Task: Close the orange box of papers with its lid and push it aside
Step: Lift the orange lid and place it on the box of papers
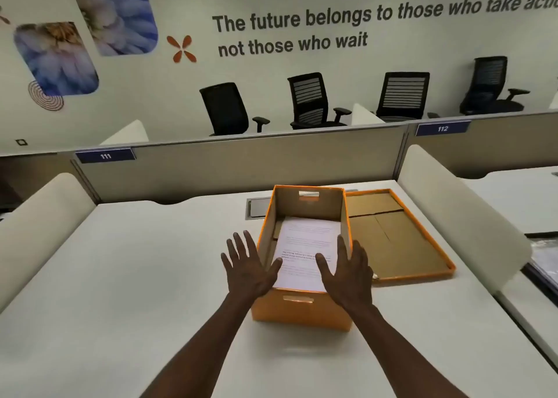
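Note:
An orange box stands uncovered on the white desk, with a stack of printed papers lying inside it. Its orange lid lies upside down on the desk, touching the box's right side, brown inside facing up. My left hand hovers over the box's near left corner, fingers spread, holding nothing. My right hand is spread over the near right corner, partly above the papers, also holding nothing.
The white desk has padded side dividers left and right and a grey partition behind. A cable hatch sits behind the box. Several office chairs stand beyond the partition.

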The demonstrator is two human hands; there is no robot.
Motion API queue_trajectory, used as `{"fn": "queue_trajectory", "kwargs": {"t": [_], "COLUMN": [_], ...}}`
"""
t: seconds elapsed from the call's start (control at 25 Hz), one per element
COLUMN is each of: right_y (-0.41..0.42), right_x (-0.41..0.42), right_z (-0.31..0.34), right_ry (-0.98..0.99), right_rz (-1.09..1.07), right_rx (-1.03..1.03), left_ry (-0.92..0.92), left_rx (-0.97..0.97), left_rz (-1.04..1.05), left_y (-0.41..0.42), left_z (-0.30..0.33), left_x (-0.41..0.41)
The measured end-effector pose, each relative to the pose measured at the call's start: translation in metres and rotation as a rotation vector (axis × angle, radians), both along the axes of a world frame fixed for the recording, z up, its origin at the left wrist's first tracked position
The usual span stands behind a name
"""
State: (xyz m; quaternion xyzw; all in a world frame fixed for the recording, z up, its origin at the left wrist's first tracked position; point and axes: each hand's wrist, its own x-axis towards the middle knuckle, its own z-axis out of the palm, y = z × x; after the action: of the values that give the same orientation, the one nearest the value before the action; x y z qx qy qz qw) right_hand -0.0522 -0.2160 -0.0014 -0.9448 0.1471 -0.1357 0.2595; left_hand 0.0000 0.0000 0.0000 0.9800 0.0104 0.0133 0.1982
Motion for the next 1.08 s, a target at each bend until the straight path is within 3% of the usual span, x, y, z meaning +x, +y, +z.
{"fn": "queue_trajectory", "kwargs": {"t": [0.24, 0.36, 0.52, 0.84, 0.92, 1.0, 1.08], "right_y": [-0.007, -0.018, -0.032, -0.036, -0.044, -0.066, -0.100], "right_x": [0.009, 0.017, 0.037, 0.044, 0.042, 0.034, 0.018], "right_z": [-0.017, -0.018, -0.017, -0.017, -0.016, -0.026, -0.047], "right_ry": [0.109, 0.097, 0.107, 0.119, 0.066, -0.013, -0.011], "right_rz": [0.100, 0.191, 0.332, 0.379, 0.377, 0.270, 0.114], "right_rx": [-0.005, 0.000, -0.045, -0.014, 0.150, 0.325, 0.279], "left_ry": [0.128, 0.117, 0.071, 0.068, -0.094, -0.374, -0.561], "left_rx": [-0.136, -0.303, -0.379, -0.196, -0.040, 0.088, 0.089], "left_rz": [0.033, 0.044, 0.127, 0.198, 0.183, 0.067, -0.076], "left_y": [-0.004, -0.008, -0.018, -0.024, -0.027, -0.034, -0.052], "left_z": [-0.006, -0.006, -0.010, -0.011, -0.003, 0.004, 0.005], "left_x": [-0.001, -0.011, -0.028, -0.036, -0.040, -0.047, -0.058]}}
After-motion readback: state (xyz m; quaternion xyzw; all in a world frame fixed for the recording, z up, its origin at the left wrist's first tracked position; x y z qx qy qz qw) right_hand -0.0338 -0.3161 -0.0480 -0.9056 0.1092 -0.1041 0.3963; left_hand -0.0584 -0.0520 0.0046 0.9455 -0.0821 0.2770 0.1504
